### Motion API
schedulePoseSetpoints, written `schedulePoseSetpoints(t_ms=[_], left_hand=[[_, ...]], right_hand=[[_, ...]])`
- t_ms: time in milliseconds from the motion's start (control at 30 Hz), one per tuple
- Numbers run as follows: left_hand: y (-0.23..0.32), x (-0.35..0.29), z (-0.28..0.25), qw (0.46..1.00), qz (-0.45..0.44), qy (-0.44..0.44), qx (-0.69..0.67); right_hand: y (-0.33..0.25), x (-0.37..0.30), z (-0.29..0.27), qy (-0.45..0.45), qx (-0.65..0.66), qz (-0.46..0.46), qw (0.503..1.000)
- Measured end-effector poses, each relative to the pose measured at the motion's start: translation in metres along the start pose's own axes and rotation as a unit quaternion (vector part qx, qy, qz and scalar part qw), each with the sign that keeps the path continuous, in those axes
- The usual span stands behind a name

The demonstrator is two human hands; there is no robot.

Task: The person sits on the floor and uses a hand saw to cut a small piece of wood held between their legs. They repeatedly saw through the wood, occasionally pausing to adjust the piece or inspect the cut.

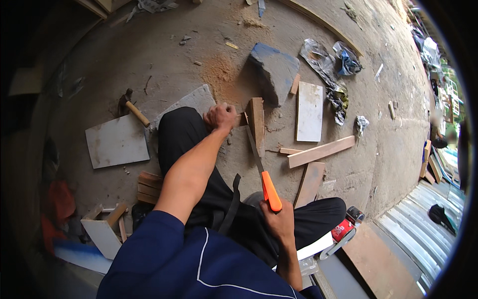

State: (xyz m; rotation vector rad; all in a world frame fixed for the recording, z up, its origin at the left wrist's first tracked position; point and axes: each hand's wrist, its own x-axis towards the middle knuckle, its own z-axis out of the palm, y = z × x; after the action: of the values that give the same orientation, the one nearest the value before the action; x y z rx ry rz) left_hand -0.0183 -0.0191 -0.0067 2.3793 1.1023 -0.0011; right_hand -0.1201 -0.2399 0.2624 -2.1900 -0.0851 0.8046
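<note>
Left hand (220, 117) pinches wood piece (243, 119) near wooden block (257, 115); right hand (279, 217) grips saw (270, 190); floor (283, 124) parts block's edge from white board (309, 112).

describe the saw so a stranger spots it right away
Find the seated person's black trousers across the lower middle. There, the right hand grips the handsaw, its thin blade running up toward the left hand. Its bright orange handle sets it apart from the brown wood pieces nearby.

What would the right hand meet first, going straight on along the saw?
Beyond the saw it holds, the right hand would probably meet the wooden block ahead; how their heights line up is unclear.
</note>
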Motion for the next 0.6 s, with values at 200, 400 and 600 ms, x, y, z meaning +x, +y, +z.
schedulePoseSetpoints(t_ms=[200, 400, 600], left_hand=[[-0.002, 0.0, 0.003, 1.0, 0.011, 0.007, -0.001], [0.01, 0.004, -0.011, 1.0, 0.002, -0.017, 0.007], [0.003, -0.012, -0.016, 0.999, 0.014, -0.03, 0.022]], right_hand=[[0.024, 0.0, 0.019, 0.027, 0.042, 0.018, 0.999], [0.022, 0.011, 0.029, 0.03, 0.062, 0.05, 0.996], [0.007, -0.012, 0.025, 0.055, 0.026, 0.043, 0.997]])
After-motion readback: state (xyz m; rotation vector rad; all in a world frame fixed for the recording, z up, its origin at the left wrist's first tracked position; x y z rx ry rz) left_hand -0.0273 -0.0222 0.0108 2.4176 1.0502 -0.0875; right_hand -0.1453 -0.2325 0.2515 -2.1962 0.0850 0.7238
